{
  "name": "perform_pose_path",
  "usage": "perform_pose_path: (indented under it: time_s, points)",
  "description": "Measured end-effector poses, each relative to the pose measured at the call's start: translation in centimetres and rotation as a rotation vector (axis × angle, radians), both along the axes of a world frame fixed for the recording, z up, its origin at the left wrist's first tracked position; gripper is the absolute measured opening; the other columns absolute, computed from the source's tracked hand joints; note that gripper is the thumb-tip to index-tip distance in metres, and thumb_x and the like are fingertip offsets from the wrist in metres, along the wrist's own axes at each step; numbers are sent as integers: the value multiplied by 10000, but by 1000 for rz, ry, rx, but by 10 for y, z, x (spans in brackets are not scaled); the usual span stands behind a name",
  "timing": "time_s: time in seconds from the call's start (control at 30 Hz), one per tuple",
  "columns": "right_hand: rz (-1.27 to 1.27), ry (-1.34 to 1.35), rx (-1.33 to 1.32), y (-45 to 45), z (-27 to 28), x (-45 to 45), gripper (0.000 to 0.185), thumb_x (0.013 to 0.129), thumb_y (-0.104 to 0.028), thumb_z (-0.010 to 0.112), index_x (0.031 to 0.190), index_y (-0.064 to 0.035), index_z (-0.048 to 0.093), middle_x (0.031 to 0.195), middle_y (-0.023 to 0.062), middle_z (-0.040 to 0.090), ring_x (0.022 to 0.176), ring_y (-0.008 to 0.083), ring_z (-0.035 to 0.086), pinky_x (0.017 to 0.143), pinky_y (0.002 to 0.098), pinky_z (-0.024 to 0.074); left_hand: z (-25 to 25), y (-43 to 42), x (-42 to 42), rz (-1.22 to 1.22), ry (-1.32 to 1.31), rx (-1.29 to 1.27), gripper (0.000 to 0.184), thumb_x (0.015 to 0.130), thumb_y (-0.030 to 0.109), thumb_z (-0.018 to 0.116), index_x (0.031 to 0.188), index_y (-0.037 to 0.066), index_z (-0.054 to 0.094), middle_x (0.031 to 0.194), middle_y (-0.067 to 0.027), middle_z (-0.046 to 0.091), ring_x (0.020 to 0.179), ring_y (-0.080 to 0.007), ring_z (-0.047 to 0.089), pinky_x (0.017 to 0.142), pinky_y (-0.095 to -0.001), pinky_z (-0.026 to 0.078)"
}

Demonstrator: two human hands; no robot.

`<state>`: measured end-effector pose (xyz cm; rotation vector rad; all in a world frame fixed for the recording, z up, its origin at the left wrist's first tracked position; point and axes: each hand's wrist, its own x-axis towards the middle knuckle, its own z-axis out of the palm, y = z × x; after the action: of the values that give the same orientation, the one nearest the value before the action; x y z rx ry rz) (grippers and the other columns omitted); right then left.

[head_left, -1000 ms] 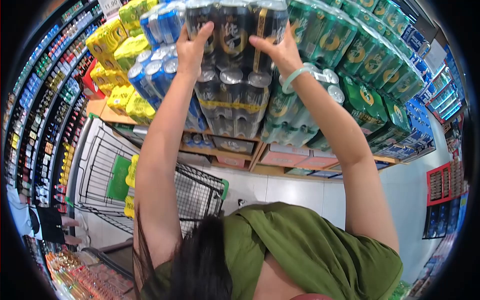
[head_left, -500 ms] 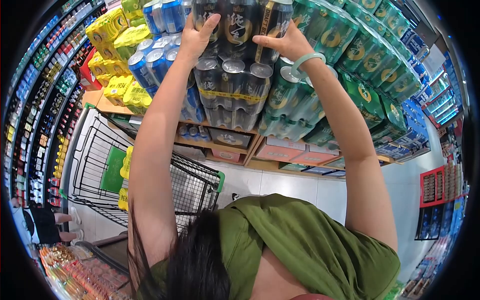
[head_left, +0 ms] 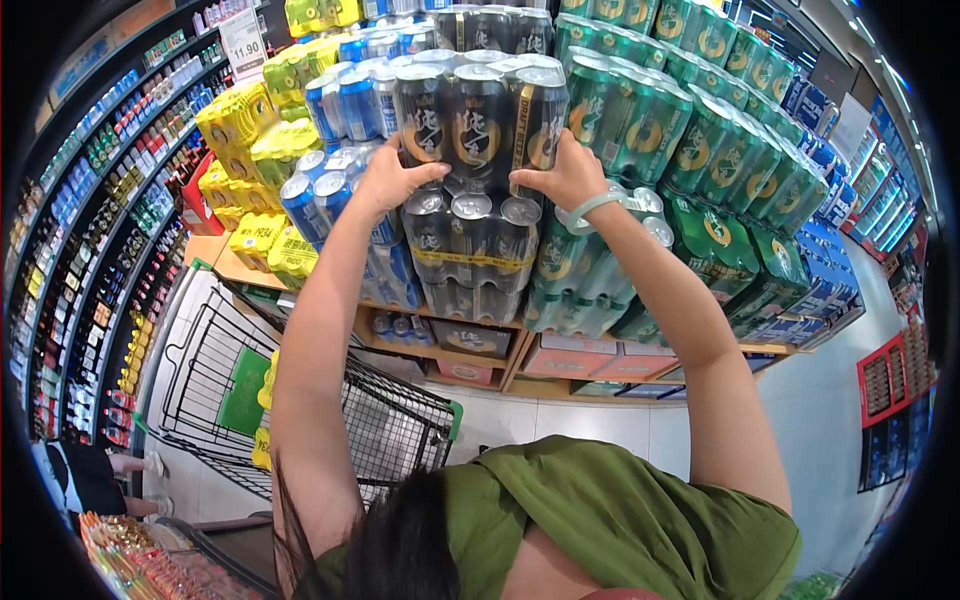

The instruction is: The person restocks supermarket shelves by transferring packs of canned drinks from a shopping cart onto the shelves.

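A shrink-wrapped pack of black beer cans (head_left: 480, 125) stands upright on a lower stack of black cans (head_left: 468, 240). My left hand (head_left: 390, 180) grips its left side, thumb on the front near the bottom. On the right side my right hand (head_left: 572, 178) holds the same pack, thumb across the front and a pale green bangle on the wrist. Blue can packs (head_left: 345, 105) stand to the left. Green can packs (head_left: 625, 120) are stacked to the right.
A wire shopping cart (head_left: 220, 370) with yellow packs inside stands at the lower left. Yellow can packs (head_left: 235, 130) and a price sign (head_left: 242, 45) are at the upper left. A person (head_left: 95, 475) stands at the far left. A red rack (head_left: 893, 375) is at the right.
The view has tilted up, so the display, both hands and the black pack appear lower, with more rows visible behind. Both hands keep their grip on the pack.
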<state>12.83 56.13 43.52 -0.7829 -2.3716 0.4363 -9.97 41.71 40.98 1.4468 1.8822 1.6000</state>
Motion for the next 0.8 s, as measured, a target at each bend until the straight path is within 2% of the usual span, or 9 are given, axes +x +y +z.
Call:
perform_pose_path:
  time_s: [0.03, 0.13, 0.23, 0.27, 0.5, 0.6, 0.8]
  points:
    - [8, 27, -1, -3, 0, 1, 725, 631, -383, 840, 1053, 88, 486, 979, 266, 643, 944, 404, 628, 809, 429, 498, 1, -1, 3, 1, 8, 5, 696, 650, 262, 858, 1177, -30, 509, 1063, -104, 638, 972, -174, 596, 876, -306, 467]
    - [20, 83, 3, -2, -2, -1, 682, 653, -338, 833, 1052, 82, 475, 954, 261, 647, 927, 408, 628, 792, 432, 499, 2, 2, 8, 1, -74, 48, 608, 669, 139, 837, 1163, -26, 524, 1057, -104, 642, 968, -173, 604, 866, -305, 475]
    - [47, 128, 20, -1, -7, -4, 653, 678, -302, 817, 1068, 76, 455, 950, 261, 649, 922, 412, 625, 773, 434, 500, 6, 1, 8, 44, -54, 3, 583, 671, 124, 832, 1154, -18, 538, 1049, -101, 646, 955, -174, 611, 858, -306, 481]
    - [54, 145, 13, 0, -7, -4, 644, 682, -294, 813, 1069, 74, 453, 953, 259, 650, 923, 413, 624, 776, 435, 498, 5, 0, 10, 29, -50, 43, 534, 693, 185, 821, 1118, -12, 564, 1029, -74, 635, 948, -146, 592, 854, -291, 466]
    - [106, 213, 15, -3, -10, -6, 586, 716, -260, 775, 1066, 74, 444, 948, 250, 656, 927, 407, 625, 791, 434, 490, 3, 4, 4, 113, 25, 20, 526, 689, 193, 820, 1118, 8, 578, 1009, -73, 639, 910, -142, 588, 834, -290, 462]
    - [71, 225, 31, -3, -10, -7, 580, 723, -263, 768, 1076, 65, 446, 937, 244, 661, 900, 404, 634, 779, 431, 494, 1, 10, 1, 81, 2, 50, 604, 667, 159, 814, 1179, -22, 550, 1100, -129, 644, 1031, -220, 592, 936, -333, 427]
    - [32, 210, 17, 3, -9, -14, 574, 729, -257, 764, 1101, 50, 452, 971, 232, 661, 925, 398, 631, 784, 426, 493, -7, 27, -11, 48, -6, 105, 613, 663, 164, 815, 1189, -10, 551, 1110, -130, 647, 1037, -223, 597, 932, -334, 434]
